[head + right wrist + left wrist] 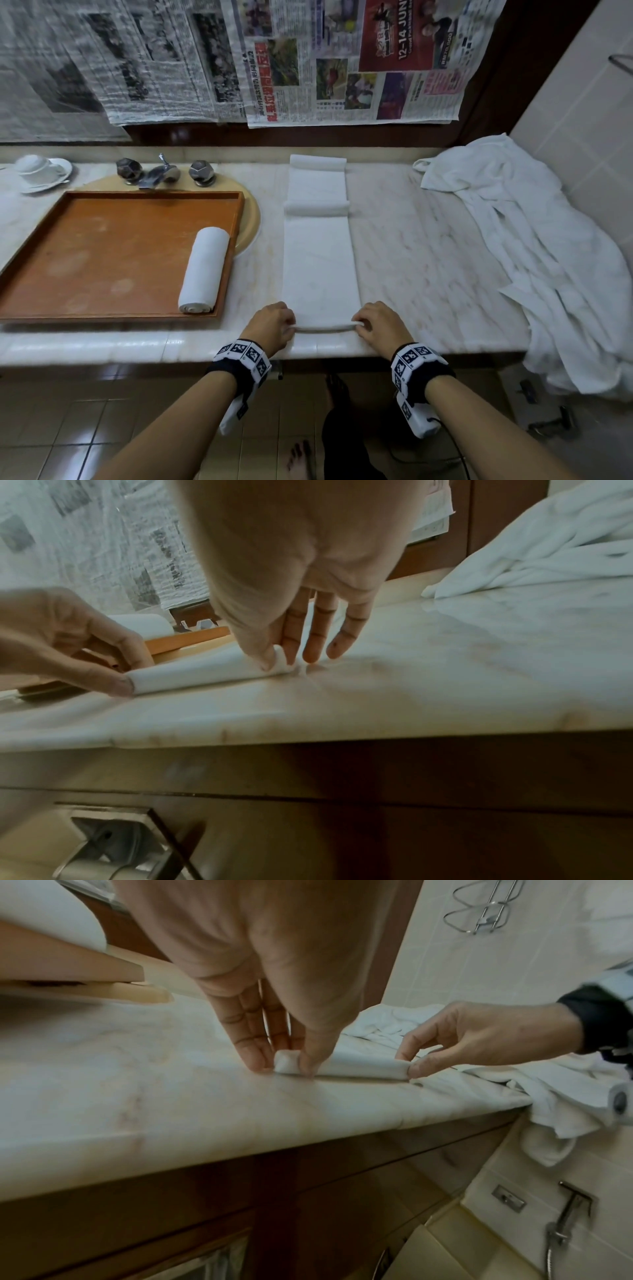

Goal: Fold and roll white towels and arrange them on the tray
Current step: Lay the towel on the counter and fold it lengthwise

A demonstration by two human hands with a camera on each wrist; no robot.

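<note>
At the counter's front edge, head view: folded white towel [320,260], long axis running front to back; left hand [270,323] and right hand [378,325] pinch its turned-up near end. Rolled towel [204,270] lies in wooden tray [102,322], same axis.
Left wrist view: thumb and fingers [251,1047] grip the roll's [359,1066] left end.
Right wrist view: thumb pinches the right end [279,664].

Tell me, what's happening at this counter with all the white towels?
A person is rolling a folded white towel laid lengthwise on the marble counter. The left hand and right hand pinch its near end, the roll barely begun. One rolled towel already lies in the wooden tray; a heap of unfolded towels waits at right.
</note>
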